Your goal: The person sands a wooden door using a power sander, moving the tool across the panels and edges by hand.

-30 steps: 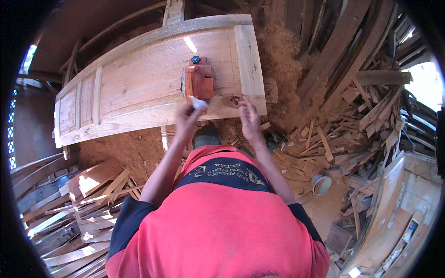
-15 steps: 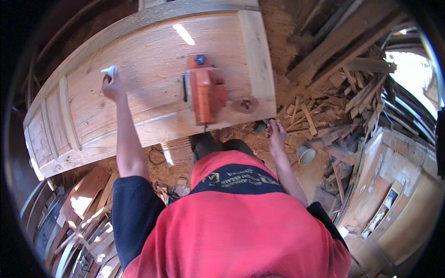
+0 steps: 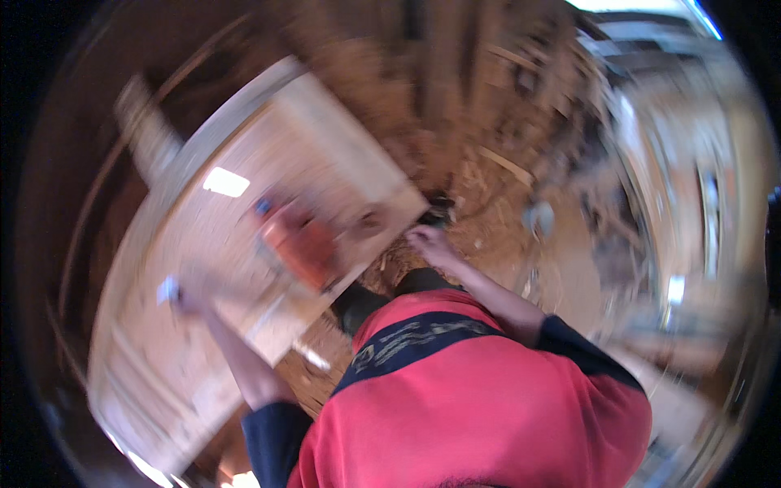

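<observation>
My left hand (image 3: 190,301), smeared by motion, is closed on a small white object (image 3: 168,290) whose kind I cannot make out. It is over the panelled wooden door (image 3: 163,342), which lies flat. On the door, between my two hands, rests an orange-red electric planer (image 3: 301,244) with a blue knob. My right hand (image 3: 431,244) is at the door's near right corner, fingers pinched together. What they hold, if anything, is too small to tell. Just beyond these fingers is a dark object (image 3: 439,209), blurred.
Shavings and wood scraps (image 3: 504,167) cover the floor to the right, where a pale bucket (image 3: 538,220) stands. A large pale wooden piece (image 3: 683,163) is at the far right. A beam (image 3: 146,126) meets the door's far edge. A patch of light falls on the door.
The whole view has swung, so the door and planer now appear tilted and farther left. My left hand shows lower and nearer my body, still with the white object. My right hand remains by the corner.
</observation>
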Action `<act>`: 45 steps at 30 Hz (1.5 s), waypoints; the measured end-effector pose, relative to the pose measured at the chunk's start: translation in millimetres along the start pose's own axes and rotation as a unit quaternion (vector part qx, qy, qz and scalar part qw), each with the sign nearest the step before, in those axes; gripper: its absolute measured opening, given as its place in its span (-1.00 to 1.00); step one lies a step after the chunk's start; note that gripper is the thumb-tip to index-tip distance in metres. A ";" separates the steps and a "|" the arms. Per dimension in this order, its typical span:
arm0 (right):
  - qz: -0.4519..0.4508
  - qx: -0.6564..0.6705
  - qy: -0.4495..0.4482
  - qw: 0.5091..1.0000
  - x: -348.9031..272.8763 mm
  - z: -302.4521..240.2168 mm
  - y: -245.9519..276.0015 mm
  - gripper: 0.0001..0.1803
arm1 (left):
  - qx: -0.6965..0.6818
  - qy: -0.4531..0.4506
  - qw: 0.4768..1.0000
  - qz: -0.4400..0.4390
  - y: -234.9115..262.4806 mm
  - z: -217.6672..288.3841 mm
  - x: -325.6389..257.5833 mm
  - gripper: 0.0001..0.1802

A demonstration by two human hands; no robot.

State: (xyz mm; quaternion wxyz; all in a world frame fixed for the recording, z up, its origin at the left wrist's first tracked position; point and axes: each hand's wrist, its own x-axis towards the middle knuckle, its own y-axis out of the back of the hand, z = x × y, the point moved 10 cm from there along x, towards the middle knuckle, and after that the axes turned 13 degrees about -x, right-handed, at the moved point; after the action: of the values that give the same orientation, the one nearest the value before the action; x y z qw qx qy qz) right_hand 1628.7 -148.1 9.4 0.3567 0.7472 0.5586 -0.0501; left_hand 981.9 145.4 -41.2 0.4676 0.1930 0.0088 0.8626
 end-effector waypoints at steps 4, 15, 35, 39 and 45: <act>0.079 -0.004 0.002 0.997 -37.2 43.1 41.4 -0.75 | -0.049 -0.049 0.998 -0.010 -12.2 119.9 -84.1 -0.57; 0.115 0.120 0.250 0.954 -148.9 -12.0 120.1 -0.49 | -0.130 -0.053 0.817 -0.559 -223.8 436.6 -429.6 -0.73; 0.737 0.183 -0.303 0.576 -624.4 219.6 -84.0 -0.63 | 0.195 -0.306 0.035 -0.931 -131.7 222.6 -698.8 -0.60; 0.774 0.217 -0.470 0.365 -713.0 277.8 -250.6 -0.65 | 0.245 -0.353 -0.019 -0.903 -170.7 157.4 -687.7 -0.60; 0.651 0.279 -0.684 0.177 -736.0 312.2 -471.0 -0.55 | 0.303 -0.370 0.001 -0.878 -222.1 149.8 -703.8 -0.59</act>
State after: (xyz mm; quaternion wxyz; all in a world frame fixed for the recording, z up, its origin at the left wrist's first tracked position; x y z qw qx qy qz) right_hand 1046.7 -862.8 -98.1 0.2695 0.5612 -0.6448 -0.4435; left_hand 1555.1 -324.6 -174.6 0.7026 0.4534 0.2583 -0.4838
